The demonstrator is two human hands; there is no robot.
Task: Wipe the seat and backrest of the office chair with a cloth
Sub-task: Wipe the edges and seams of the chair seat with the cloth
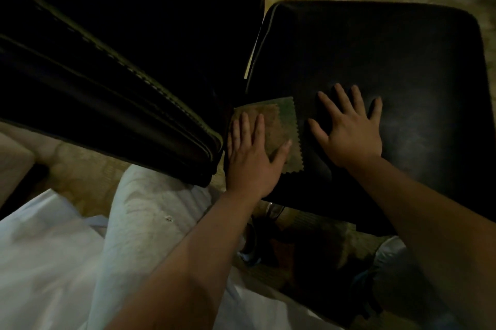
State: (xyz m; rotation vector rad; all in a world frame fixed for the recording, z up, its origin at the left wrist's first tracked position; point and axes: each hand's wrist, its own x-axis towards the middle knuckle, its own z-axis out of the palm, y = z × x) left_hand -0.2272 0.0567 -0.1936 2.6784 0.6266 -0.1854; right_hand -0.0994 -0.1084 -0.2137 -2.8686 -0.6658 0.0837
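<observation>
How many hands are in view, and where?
2. The left hand lies flat on the cloth at the edge of the seat beside the backrest; the right hand lies flat on bare seat, to its right.

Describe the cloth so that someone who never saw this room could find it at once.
Start at the big black chair seat. At its edge nearest the stitched backrest, the cloth lies flat under the left hand. It is the only green-brown thing on the dark seat, with zigzag-cut edges.
</observation>
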